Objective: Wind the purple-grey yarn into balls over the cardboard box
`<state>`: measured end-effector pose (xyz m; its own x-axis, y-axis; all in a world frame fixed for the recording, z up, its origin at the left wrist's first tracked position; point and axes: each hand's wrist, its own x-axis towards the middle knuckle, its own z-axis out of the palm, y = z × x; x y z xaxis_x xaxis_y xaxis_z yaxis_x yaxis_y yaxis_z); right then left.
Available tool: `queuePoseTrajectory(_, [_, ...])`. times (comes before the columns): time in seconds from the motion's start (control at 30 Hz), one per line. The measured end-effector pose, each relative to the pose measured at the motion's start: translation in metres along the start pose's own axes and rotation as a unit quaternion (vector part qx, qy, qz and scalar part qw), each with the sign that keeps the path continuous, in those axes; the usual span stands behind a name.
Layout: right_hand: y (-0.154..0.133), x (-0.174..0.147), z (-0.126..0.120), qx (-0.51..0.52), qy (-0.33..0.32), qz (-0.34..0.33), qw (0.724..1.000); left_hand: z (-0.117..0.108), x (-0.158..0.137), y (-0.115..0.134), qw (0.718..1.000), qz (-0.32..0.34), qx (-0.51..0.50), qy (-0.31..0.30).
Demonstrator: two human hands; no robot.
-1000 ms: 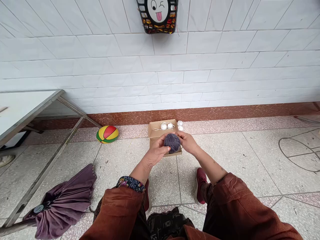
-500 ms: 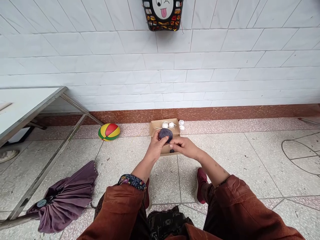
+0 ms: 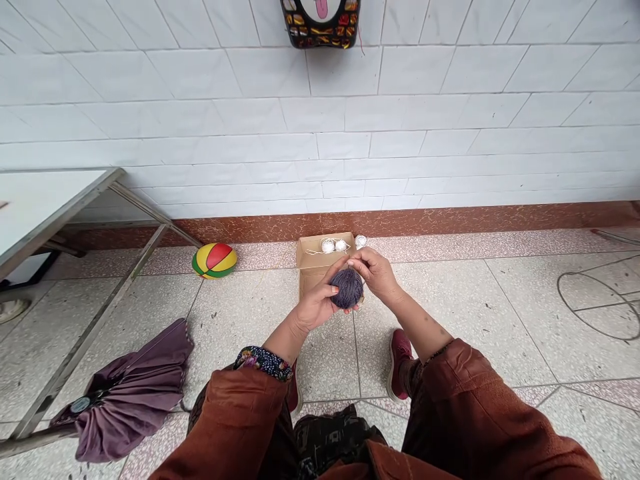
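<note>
A dark purple-grey ball of yarn [image 3: 347, 289] rests in my left hand [image 3: 318, 303], whose fingers wrap around its left side and underneath. At the ball's upper right edge, my right hand [image 3: 376, 272] is closed in a pinch on a strand of the yarn; the strand itself is barely visible. Below and behind both hands lies an open cardboard box [image 3: 306, 263] on the floor, partly hidden by them. Two small white yarn balls [image 3: 334, 246] with loose ends lie at the box's far side. Another white ball [image 3: 361, 241] sits just right of the box.
A red, yellow and green ball [image 3: 215, 260] is on the floor to the left. A folded purple umbrella [image 3: 135, 393] lies beside a metal-framed table [image 3: 55, 213]. A black basket [image 3: 323, 30] hangs on the tiled wall. At right is a wire frame [image 3: 600, 307].
My left hand has moved slightly right and nearer with the yarn ball, turning it. My right hand has risen from below the ball's right side to its upper right edge.
</note>
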<state>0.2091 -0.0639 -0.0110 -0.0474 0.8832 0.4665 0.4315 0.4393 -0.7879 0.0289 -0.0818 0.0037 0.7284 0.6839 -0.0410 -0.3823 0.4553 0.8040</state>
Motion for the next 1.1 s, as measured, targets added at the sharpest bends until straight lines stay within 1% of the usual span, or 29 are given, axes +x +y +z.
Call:
queuePoseTrajectory(0.1, [0.006, -0.005, 0.008, -0.019, -0.036, 0.043, 0.998, 0.002, 0.000, 0.003, 0.999, 0.024, -0.031, 0.008])
queuePoseTrajectory(0.17, [0.009, -0.009, 0.011, -0.039, -0.059, 0.075, 0.995, 0.003, 0.000, 0.005, 0.999, 0.026, -0.041, 0.017])
queuePoseTrajectory(0.23, [0.011, -0.012, 0.012, -0.053, -0.068, 0.098, 0.991, 0.004, -0.001, 0.007, 0.998, 0.020, -0.049, 0.026])
queuePoseTrajectory(0.3, [0.011, -0.013, 0.011, -0.061, -0.065, 0.105, 0.990, 0.004, -0.001, 0.008, 0.997, 0.015, -0.063, 0.041])
queuePoseTrajectory(0.43, [0.009, -0.012, 0.011, -0.076, -0.076, 0.102, 0.989, 0.004, 0.000, 0.009, 0.993, 0.025, -0.080, 0.078])
queuePoseTrajectory(0.6, [0.010, -0.013, 0.017, -0.119, -0.119, 0.099, 0.981, 0.002, 0.003, 0.009, 0.986, 0.072, -0.069, 0.135])
queuePoseTrajectory(0.7, [0.009, -0.017, 0.021, -0.121, -0.148, 0.080, 0.978, 0.002, 0.004, 0.011, 0.982, 0.085, -0.086, 0.144])
queuePoseTrajectory(0.8, [0.007, -0.021, 0.022, -0.109, -0.176, 0.054, 0.977, -0.001, 0.006, 0.014, 0.980, 0.096, -0.092, 0.149])
queuePoseTrajectory(0.9, [0.001, -0.022, 0.019, -0.082, -0.191, 0.035, 0.978, -0.008, 0.008, 0.017, 0.976, 0.110, -0.061, 0.178])
queuePoseTrajectory(1.0, [-0.006, -0.019, 0.010, -0.038, -0.184, 0.026, 0.982, -0.016, 0.008, 0.019, 0.971, 0.103, -0.016, 0.215])
queuePoseTrajectory(1.1, [-0.013, -0.015, 0.002, 0.004, -0.169, 0.016, 0.985, -0.022, 0.007, 0.019, 0.961, 0.104, 0.002, 0.257])
